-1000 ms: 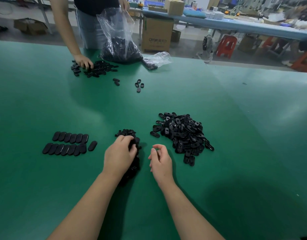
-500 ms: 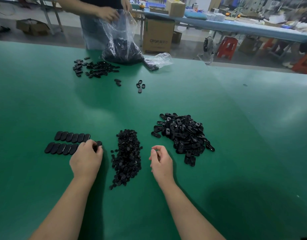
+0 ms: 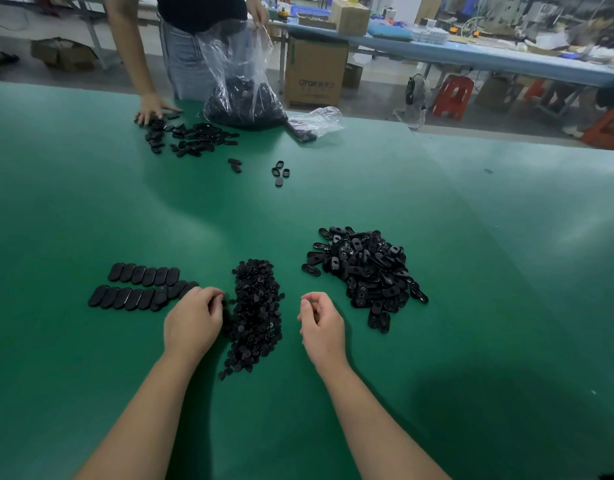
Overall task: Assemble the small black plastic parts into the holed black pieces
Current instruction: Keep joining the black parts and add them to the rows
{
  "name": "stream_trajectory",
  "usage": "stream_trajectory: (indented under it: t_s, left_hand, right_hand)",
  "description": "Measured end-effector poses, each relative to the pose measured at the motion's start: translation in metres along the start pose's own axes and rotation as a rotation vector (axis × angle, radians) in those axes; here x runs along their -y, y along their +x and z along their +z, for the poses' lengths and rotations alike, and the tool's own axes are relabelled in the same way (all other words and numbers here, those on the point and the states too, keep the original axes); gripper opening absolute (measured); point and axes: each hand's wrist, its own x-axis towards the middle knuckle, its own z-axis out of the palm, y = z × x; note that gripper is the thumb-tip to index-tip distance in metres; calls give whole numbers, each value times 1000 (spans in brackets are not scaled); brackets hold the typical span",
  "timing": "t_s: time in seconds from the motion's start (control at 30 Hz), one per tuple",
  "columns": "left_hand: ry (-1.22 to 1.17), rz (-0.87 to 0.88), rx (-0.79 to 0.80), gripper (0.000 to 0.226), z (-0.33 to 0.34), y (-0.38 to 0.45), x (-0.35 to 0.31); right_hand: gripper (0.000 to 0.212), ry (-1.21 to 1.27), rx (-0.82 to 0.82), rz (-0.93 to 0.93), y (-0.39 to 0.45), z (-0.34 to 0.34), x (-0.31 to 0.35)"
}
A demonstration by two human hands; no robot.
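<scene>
A long heap of small black plastic parts [image 3: 255, 313], tiny and knobbly, lies on the matte green table [image 3: 472, 271] between the worker's two hands. To its right, well clear, sits a mound of glossy oval holed pieces [image 3: 368, 271]. The left hand [image 3: 194, 322] rests at the heap's left edge, fingers curled under; whether they hold anything cannot be told. The right hand [image 3: 321, 323] hovers loosely curled, nothing visible in it. Two neat rows of smooth oval finished pieces [image 3: 139, 287] lie to the left. Across the table, a second person holds a clear crinkled plastic bag [image 3: 243, 88] of dark parts.
</scene>
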Motion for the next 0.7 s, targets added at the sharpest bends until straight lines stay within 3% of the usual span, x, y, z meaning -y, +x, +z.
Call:
stream_trajectory:
  t_s: [0.23, 0.7]
  left_hand:
    - [-72, -19, 29, 17, 4, -2, 5]
    - [18, -128, -51, 10, 10, 0, -10]
  right_hand:
    - [12, 3, 4, 16, 0, 0, -1]
    - [15, 6, 24, 32, 2, 1, -5]
